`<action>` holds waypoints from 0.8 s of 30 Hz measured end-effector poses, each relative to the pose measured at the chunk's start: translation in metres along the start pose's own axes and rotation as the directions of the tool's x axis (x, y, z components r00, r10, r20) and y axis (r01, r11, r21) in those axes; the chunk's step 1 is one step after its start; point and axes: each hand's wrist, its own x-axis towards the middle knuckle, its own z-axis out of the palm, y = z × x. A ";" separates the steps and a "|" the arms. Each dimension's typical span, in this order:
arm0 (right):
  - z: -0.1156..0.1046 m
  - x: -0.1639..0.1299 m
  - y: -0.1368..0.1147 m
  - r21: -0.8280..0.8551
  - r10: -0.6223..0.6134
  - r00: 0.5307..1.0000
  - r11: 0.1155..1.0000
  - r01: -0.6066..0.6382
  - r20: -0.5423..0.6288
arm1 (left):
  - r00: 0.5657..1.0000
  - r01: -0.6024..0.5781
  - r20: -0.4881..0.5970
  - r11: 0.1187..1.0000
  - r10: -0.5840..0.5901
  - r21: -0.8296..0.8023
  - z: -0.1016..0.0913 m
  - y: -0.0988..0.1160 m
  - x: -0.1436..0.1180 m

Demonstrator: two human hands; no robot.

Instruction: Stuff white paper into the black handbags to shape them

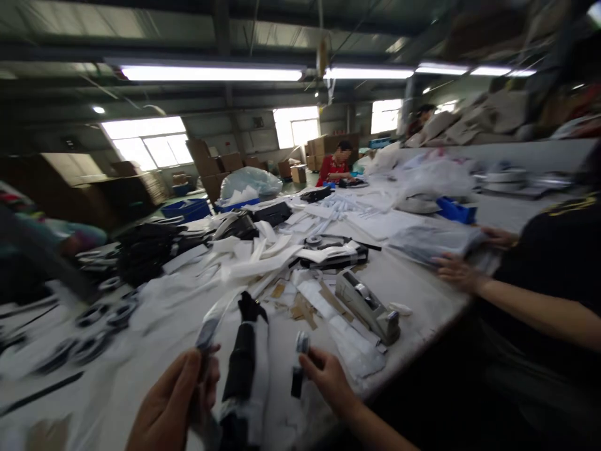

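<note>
My left hand (176, 401) is closed around a narrow white strip (213, 319) that rises from it, at the bottom of the head view. My right hand (326, 376) pinches a small black and silver piece (298, 366). Between my hands a long black item (241, 357) lies on white wrapping on the table (422, 300). A grey tape dispenser (369, 307) stands just beyond my right hand.
White strips, cardboard scraps and black parts litter the table. A person in black at the right handles a plastic bag (434, 241). Another person in red (334, 164) sits at the far end. Cardboard boxes stand at the back, and blue bins (188, 210) at the left.
</note>
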 end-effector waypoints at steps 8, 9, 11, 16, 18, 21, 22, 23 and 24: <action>0.046 0.003 -0.102 0.329 0.039 0.911 0.926 -0.187 0.409 | 0.988 -0.047 0.154 0.988 0.024 0.148 0.005 0.041 -0.014; 0.051 0.004 -0.111 0.369 0.028 0.889 0.903 -0.218 0.456 | 0.985 -0.051 0.169 0.985 0.023 0.164 0.005 0.043 -0.014; 0.059 0.007 -0.125 0.427 0.007 0.856 0.865 -0.265 0.517 | 0.980 -0.061 0.200 0.978 0.020 0.197 0.005 0.048 -0.014; 0.068 0.020 -0.148 0.417 -0.024 0.803 0.863 -0.283 0.595 | 0.977 -0.108 0.204 0.961 0.056 0.253 0.005 0.055 -0.010; 0.071 0.024 -0.155 0.394 -0.037 0.789 0.880 -0.265 0.613 | 0.979 -0.130 0.190 0.954 0.079 0.272 0.005 0.055 -0.008; 0.074 0.027 -0.166 0.376 -0.066 0.784 0.900 -0.220 0.617 | 0.979 -0.163 0.169 0.939 0.115 0.303 0.003 0.054 -0.005; 0.074 0.027 -0.169 0.369 -0.073 0.786 0.907 -0.204 0.614 | 0.980 -0.167 0.160 0.936 0.122 0.309 0.002 0.054 -0.004; 0.075 0.027 -0.172 0.359 -0.080 0.787 0.915 -0.185 0.611 | 0.981 -0.166 0.146 0.937 0.126 0.309 0.002 0.053 -0.003; 0.075 0.027 -0.174 0.350 -0.089 0.791 0.922 -0.164 0.605 | 0.983 -0.160 0.132 0.940 0.125 0.300 0.002 0.053 -0.002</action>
